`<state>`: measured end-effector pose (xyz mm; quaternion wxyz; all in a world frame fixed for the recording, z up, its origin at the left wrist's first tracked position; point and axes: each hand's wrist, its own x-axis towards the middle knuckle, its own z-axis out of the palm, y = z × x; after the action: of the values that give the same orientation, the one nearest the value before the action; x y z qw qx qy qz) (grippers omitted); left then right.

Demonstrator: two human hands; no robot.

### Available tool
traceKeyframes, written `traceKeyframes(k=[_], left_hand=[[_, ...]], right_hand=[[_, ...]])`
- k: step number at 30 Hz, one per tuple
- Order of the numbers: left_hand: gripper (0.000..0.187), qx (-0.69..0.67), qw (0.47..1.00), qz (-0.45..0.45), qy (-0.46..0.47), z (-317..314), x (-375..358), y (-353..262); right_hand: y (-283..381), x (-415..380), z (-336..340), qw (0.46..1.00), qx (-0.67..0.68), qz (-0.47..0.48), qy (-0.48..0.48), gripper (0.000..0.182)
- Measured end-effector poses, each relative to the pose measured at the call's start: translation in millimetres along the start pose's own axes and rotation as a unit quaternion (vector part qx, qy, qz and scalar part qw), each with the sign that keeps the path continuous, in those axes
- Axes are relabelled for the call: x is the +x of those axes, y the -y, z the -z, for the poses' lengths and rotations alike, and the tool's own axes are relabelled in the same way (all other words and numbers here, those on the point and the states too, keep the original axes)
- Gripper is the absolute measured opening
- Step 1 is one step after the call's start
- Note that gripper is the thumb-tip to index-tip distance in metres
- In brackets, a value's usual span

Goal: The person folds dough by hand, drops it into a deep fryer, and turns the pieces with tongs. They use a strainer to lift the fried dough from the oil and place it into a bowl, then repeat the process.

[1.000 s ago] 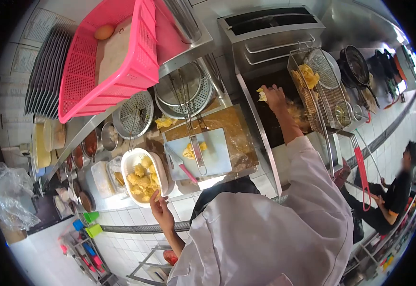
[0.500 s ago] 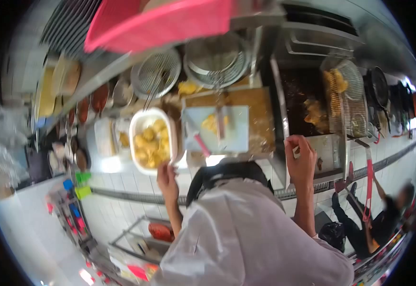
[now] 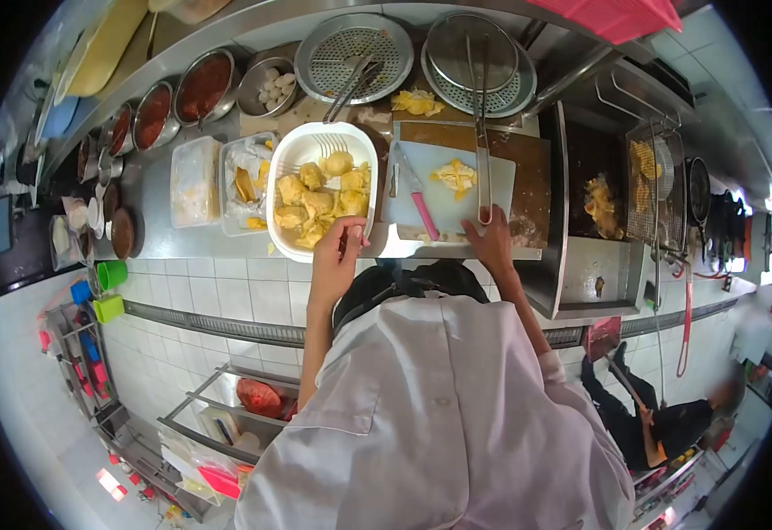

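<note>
My left hand (image 3: 340, 254) is at the near right corner of a white plastic basket (image 3: 372, 181). Its fingers are loosely curled with a gap at the thumb, and I see nothing held. Pale yellow battered pieces (image 3: 318, 202) fill the basket. My right hand (image 3: 494, 246) is at the near end of long metal tongs (image 3: 482, 159), thumb and fingers apart around that end. Under the tongs lies a white cutting board (image 3: 501, 181). On the board are a small yellow battered pile (image 3: 456, 177) and a knife with a pink handle (image 3: 424, 215).
Right of the board, a fryer (image 3: 580, 168) holds frying food (image 3: 600, 205) and a wire basket (image 3: 655, 181). Perforated trays (image 3: 386, 53) and sauce bowls (image 3: 205, 87) line the back. Plastic tubs (image 3: 196, 181) stand left. A person (image 3: 682, 428) with a long-handled tool is at lower right.
My right hand has moved left from beside the fryer to the near end of the tongs. My left hand remains by the basket corner. The view has shifted and sharpened.
</note>
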<state>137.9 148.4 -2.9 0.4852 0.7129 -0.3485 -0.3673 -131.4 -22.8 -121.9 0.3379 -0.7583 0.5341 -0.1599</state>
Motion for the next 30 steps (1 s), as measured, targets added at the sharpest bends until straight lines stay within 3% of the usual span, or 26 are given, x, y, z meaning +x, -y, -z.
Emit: traceKeyframes(k=[2, 3, 6, 9, 15, 19, 24, 27, 30], left_hand=[[0.021, 0.004, 1.0, 0.009, -0.003, 13, -2, 4], [0.022, 0.008, 1.0, 0.02, -0.001, 20, -3, 8], [0.022, -0.002, 1.0, 0.009, -0.017, 31, -2, 19], [0.022, -0.001, 1.0, -0.013, -0.018, 36, 2, 22], [0.021, 0.007, 0.999, -0.029, 0.023, 19, 17, 7], [0.024, 0.038, 0.99, -0.053, 0.125, -8, 30, -8], [0.028, 0.091, 0.948, -0.022, 0.304, -65, 47, -12], [0.04, 0.164, 0.898, -0.014, 0.409, -105, 48, -36], [0.048, 0.094, 0.9, -0.044, 0.423, -146, 44, -32]], right_hand=[[20, 8, -13, 0.992, -0.022, 0.032, -0.117, 0.068], [23, 18, -14, 0.983, -0.072, 0.107, -0.129, 0.08], [40, 32, -32, 0.973, -0.098, 0.076, -0.193, 0.09], [40, 53, -29, 0.971, -0.115, 0.148, -0.146, 0.095], [21, 59, -23, 0.982, -0.047, 0.144, -0.109, 0.082], [10, 33, 0, 0.985, -0.042, 0.132, -0.103, 0.068], [-14, -18, 48, 0.99, -0.029, 0.087, -0.109, 0.062], [-22, -39, 89, 0.988, 0.013, 0.131, -0.078, 0.065], [-10, -54, 131, 0.983, 0.05, 0.168, -0.054, 0.062]])
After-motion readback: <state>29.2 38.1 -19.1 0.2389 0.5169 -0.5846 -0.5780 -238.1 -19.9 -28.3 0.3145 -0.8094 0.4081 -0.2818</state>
